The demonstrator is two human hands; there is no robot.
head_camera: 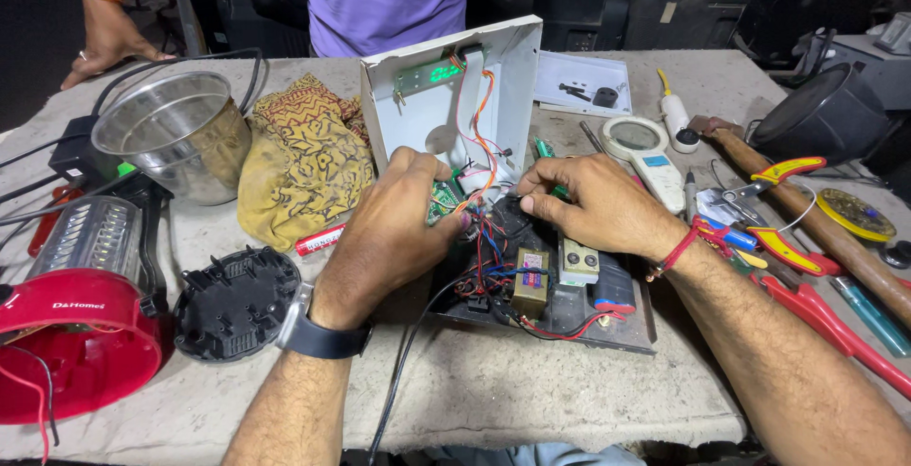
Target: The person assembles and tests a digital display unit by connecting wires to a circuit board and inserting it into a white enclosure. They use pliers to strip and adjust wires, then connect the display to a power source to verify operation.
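Left hand (399,229): pinching small green circuit board (442,202) at base of opened white casing (446,96), mid-surface. Right hand (593,205): fingers closed on wiring beside it. Risks: thin red wires (484,257) tugged loose; board shorting against metal base plate (569,319).

Left hand (394,229) curled, fingers pinched; right hand (593,202) curled, fingertips close to left's.

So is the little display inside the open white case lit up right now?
Yes, the display on the strip of green board near the top of the upright white case glows with green digits.
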